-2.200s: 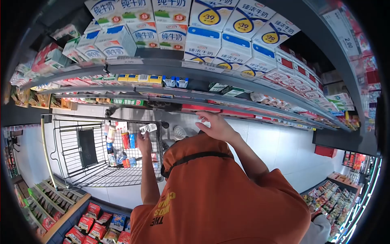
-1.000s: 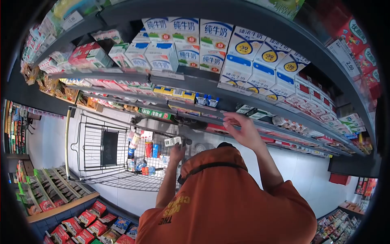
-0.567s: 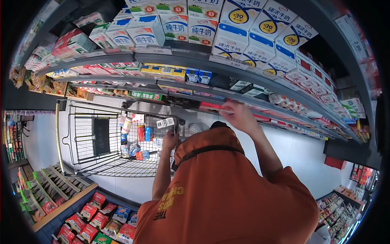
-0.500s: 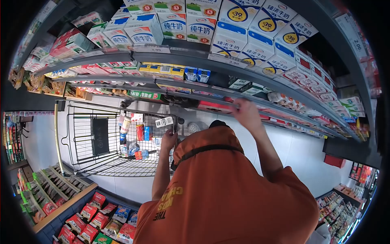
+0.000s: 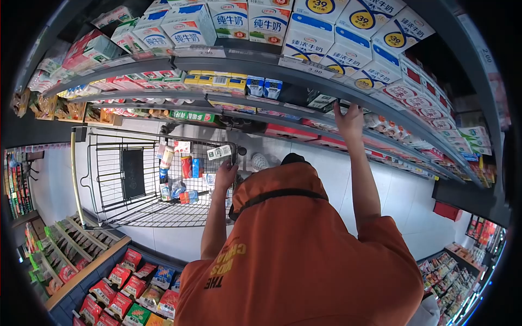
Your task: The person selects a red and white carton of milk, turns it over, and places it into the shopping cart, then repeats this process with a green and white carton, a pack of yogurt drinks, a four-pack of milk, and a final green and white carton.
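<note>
My left hand [image 5: 225,175] is closed at the near rim of the wire shopping cart [image 5: 122,221]. Just above it, a white card or box with a black printed code [image 5: 219,152] shows at the cart's end. Inside the cart lie several packaged goods, among them a red packet [image 5: 186,167] and a blue packet [image 5: 196,168]. My right hand [image 5: 350,124] is raised to a lower shelf, thumb and fingers apart at the shelf edge. Dark green and white cartons [image 5: 321,101] sit just left of its fingertips, and white-and-red bottles [image 5: 379,123] stand to its right.
White and blue milk cartons [image 5: 231,20] fill the upper shelf [image 5: 244,54]. Blue small cartons [image 5: 264,87] stand on the shelf below. Behind me is a bin of red snack bags [image 5: 119,276]. Pale floor tiles [image 5: 402,190] lie between the shelves.
My right hand has moved up and to the right, from a low shelf front to beside the green and white cartons. My left hand stays at the cart; the view has shifted slightly.
</note>
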Demonstrator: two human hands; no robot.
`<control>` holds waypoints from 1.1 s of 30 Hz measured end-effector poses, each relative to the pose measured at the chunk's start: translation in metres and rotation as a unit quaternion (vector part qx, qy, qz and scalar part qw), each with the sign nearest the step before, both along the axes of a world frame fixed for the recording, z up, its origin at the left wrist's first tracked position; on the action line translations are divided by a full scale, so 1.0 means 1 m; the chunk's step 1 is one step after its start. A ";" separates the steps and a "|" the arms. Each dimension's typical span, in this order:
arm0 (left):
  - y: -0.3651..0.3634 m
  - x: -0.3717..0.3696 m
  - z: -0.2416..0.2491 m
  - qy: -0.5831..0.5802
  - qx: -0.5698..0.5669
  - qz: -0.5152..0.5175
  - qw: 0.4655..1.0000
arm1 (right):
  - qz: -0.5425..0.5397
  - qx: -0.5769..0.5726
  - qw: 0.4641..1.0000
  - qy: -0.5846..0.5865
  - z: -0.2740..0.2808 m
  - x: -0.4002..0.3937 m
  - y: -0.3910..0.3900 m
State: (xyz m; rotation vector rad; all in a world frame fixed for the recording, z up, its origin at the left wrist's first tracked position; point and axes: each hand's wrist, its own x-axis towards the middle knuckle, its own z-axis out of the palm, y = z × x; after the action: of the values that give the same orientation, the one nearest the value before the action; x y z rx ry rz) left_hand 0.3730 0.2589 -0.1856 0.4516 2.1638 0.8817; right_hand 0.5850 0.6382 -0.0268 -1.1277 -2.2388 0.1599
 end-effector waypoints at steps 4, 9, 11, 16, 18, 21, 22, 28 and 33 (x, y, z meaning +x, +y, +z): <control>0.000 -0.001 0.010 0.032 -0.017 0.002 0.999 | -0.028 -0.085 0.995 0.037 0.012 0.009 -0.003; 0.008 -0.002 0.065 0.094 0.096 0.075 0.988 | -0.009 -0.160 0.962 0.221 0.061 0.042 -0.061; 0.032 0.011 0.118 0.031 0.244 0.086 0.965 | -0.008 -0.402 0.842 0.361 0.059 0.054 -0.071; 0.091 0.047 0.250 0.059 0.364 -0.108 0.923 | 0.128 -0.643 0.656 0.373 0.097 0.011 -0.102; 0.093 0.048 0.263 0.156 0.351 -0.200 0.902 | 0.172 -0.654 0.662 0.324 0.116 -0.006 -0.114; 0.086 0.050 0.267 -0.171 0.404 -0.028 0.898 | 0.264 -0.669 0.646 0.255 0.136 -0.017 -0.113; 0.084 0.049 0.276 -0.256 0.413 0.003 0.874 | 0.298 -0.676 0.633 0.231 0.142 -0.019 -0.114; 0.073 0.054 0.251 -0.567 0.377 0.069 0.729 | 0.317 -0.731 0.544 0.263 0.160 -0.036 -0.115; 0.066 0.055 0.243 -0.665 0.356 0.032 0.655 | 0.244 -0.751 0.579 0.202 0.156 -0.058 -0.111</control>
State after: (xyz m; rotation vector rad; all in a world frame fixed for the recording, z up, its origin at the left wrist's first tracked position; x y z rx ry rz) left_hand 0.4279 0.3253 0.0577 -0.0179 0.4160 1.4418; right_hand 0.5273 0.5273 0.1293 -0.8116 -1.5161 2.5924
